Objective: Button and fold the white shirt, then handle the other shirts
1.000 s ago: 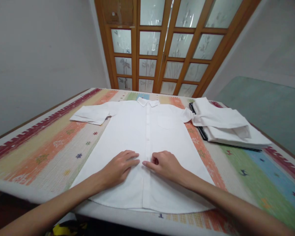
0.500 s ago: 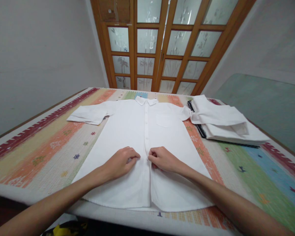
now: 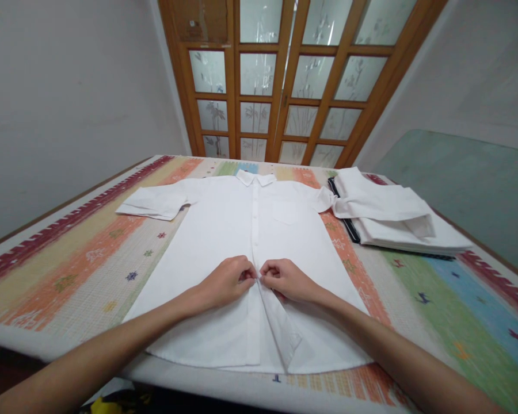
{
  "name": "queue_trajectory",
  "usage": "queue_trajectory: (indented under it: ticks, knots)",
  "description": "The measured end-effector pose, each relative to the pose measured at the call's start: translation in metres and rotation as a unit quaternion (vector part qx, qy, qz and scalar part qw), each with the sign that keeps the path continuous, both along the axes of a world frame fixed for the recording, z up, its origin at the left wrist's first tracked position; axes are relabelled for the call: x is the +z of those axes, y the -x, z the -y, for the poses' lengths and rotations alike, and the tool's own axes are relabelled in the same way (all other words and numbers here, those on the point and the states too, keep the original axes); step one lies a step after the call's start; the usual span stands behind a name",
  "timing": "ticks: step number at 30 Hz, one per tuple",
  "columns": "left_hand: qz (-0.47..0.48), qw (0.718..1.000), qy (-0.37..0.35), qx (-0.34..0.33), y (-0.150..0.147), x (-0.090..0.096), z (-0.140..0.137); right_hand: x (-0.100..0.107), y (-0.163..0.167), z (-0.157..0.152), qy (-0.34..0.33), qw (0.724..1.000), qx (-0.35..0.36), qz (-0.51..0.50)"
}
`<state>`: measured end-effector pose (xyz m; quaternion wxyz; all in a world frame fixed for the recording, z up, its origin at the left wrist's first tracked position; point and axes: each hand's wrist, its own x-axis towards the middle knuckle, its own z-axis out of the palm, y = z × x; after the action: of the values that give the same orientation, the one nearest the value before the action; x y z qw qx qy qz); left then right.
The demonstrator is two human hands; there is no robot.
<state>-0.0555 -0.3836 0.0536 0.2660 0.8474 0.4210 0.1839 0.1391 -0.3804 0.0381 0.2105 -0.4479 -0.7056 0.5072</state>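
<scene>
A white long-sleeved shirt (image 3: 216, 230) lies spread face up, its collar toward the far side of the table. At mid-front, my left hand (image 3: 235, 279) pinches the edge of the button placket. Close beside it, my right hand (image 3: 287, 279) grips the other front edge between thumb and fingers. The two fingertips almost meet over the placket. Below them the right front panel is turned back, showing its inner side. The buttons above run up to the collar; anything between my fingertips is too small to make out.
The shirt rests on a striped, patterned tablecloth (image 3: 155, 276). To the right, a stack of folded white cloth (image 3: 392, 221) sits on something dark-edged, and the shirt's right-hand sleeve lies over it. Wooden glass-paned doors (image 3: 280, 86) stand beyond the table, with walls on both sides.
My left hand has moved right, onto the placket edge. My right hand has lifted its edge, so the lower front panel now folds open.
</scene>
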Motion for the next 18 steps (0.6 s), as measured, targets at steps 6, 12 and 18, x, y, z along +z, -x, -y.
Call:
queue_trajectory:
  ticks: [6,12,18]
  knots:
    - [0.04,0.993,0.101,0.04,-0.0003,0.0063,0.0003,0.0001,0.0018,0.003,-0.076,0.997,0.006,0.013]
    - [0.076,0.96,0.247,0.11,-0.0045,0.0081,0.0059,0.0015,0.0039,0.007,-0.128,0.991,-0.003,0.029]
    - [0.117,0.939,0.289,0.147,-0.008,0.0024,0.0045,-0.0009,0.0011,0.0037,-0.08,0.997,0.001,0.015]
